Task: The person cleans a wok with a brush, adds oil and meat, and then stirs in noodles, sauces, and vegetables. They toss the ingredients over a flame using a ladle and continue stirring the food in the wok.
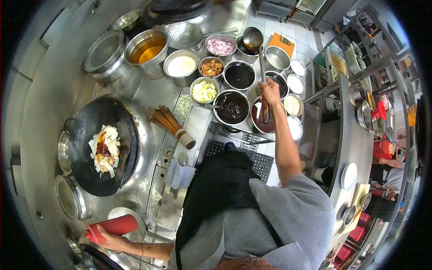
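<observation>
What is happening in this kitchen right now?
A person in a grey shirt and black apron stands at a cooking station. The right hand grips a long-handled metal ladle, with its cup raised above the round metal bowls of sauces and chopped ingredients. The left hand holds a red plastic squeeze bottle near the stove. The round black wok contains flat white noodles with dark sauce; neither hand touches it.
</observation>
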